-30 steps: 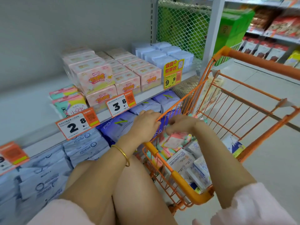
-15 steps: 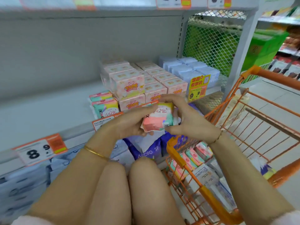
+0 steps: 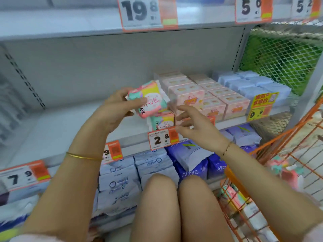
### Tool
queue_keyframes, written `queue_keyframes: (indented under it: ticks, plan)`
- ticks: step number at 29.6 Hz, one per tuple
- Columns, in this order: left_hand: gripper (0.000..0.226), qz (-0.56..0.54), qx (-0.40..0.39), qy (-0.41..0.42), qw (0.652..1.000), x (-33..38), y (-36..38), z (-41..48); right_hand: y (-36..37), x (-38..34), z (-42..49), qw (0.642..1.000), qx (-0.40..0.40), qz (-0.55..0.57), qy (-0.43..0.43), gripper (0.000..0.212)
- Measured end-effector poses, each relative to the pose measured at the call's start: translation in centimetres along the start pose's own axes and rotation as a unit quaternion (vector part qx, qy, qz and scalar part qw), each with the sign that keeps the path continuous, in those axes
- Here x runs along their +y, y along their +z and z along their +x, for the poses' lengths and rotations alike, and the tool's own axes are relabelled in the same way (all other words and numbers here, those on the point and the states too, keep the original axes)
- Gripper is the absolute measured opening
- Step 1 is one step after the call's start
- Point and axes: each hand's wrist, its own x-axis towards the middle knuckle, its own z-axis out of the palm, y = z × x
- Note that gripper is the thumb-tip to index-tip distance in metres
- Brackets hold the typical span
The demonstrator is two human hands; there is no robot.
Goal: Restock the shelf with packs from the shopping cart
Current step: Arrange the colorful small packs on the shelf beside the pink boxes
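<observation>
My left hand [image 3: 116,107] grips a small pink, teal and yellow pack [image 3: 150,100] and holds it tilted above the middle shelf [image 3: 52,130]. Just below it, matching packs [image 3: 162,121] stand at the shelf's front edge behind the 2.8 price tag [image 3: 161,139]. My right hand [image 3: 193,124] hovers to the right of the held pack with fingers spread, holding nothing. The orange shopping cart [image 3: 272,144] stands at the right with more such packs [image 3: 283,170] inside.
Pink boxes [image 3: 194,97] and pale blue packs [image 3: 251,84] fill the shelf's right part. Blue and grey bags [image 3: 190,163] sit on the lower shelf. My knees [image 3: 174,198] are in front. An upper shelf [image 3: 70,25] overhangs. Green mesh [image 3: 283,55] closes the right end.
Both hands lifted a pack out of the cart and up toward the shelf. My right hand has now let go of it, and my left hand alone carries it higher and leftward.
</observation>
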Motion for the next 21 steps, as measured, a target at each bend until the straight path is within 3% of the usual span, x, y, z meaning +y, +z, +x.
queue_keyframes:
  ticks: [3, 6, 9, 14, 21]
  plan:
    - [0.032, -0.021, 0.136, 0.034, 0.990, -1.0, -0.5, 2.7, 1.2, 1.1, 0.6, 0.997, -0.015, -0.067, 0.026, 0.053]
    - [0.041, 0.018, 0.179, 0.063, 0.982, -1.9, 0.1, 5.5, 1.9, 1.7, 0.9, 0.994, -0.017, -0.096, 0.045, 0.045]
    - [0.050, 0.085, 0.172, 0.057, 0.980, -2.5, 1.2, 8.1, 2.3, 2.0, 1.1, 0.992, -0.018, -0.109, 0.056, 0.037]
    - [0.052, 0.117, 0.109, -0.035, 0.987, -3.5, 2.7, 10.4, 1.7, 2.5, 1.1, 0.992, -0.026, -0.110, 0.062, 0.034]
    - [0.029, 0.152, 0.042, -0.131, 0.979, -4.3, 3.5, 10.6, 0.6, 2.7, 1.0, 0.991, -0.025, -0.110, 0.072, 0.034]
